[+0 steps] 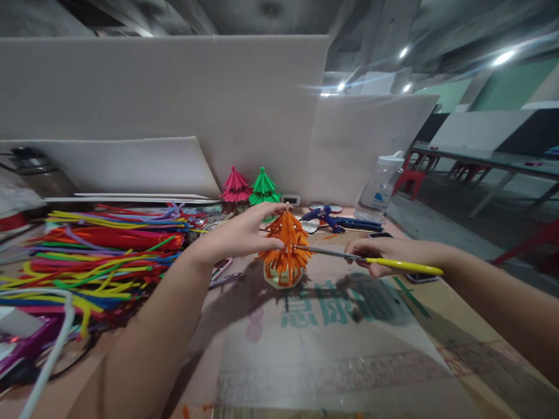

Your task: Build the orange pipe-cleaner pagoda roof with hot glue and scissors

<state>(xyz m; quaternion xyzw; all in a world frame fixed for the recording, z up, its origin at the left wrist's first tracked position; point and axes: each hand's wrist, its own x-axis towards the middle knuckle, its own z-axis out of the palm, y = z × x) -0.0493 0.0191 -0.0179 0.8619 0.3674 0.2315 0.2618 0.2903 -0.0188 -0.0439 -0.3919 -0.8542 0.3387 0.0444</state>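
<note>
An orange tiered pagoda-like craft (289, 235), built from fuzzy pipe cleaners, stands upright on a pale many-sided base (282, 282). From its left side my left hand (244, 233) grips it, thumb across the front and fingers behind, partly hidden. My right hand (379, 251) is closed around yellow-handled scissors (406, 266) near their pivot. Their blades point left, tips against the middle of the orange craft. I cannot tell whether a strand lies between the blades. Just behind stand a pink tiered craft (234, 186) and a green one (263, 185).
Piles of colourful pipe cleaners (109, 244) cover the left. A blue glue gun (325, 216), dark pliers-like tools (360, 224) and a clear bottle (375, 189) are at the back right. A white cable (67, 314) loops at lower left. White boards (166, 93) stand behind.
</note>
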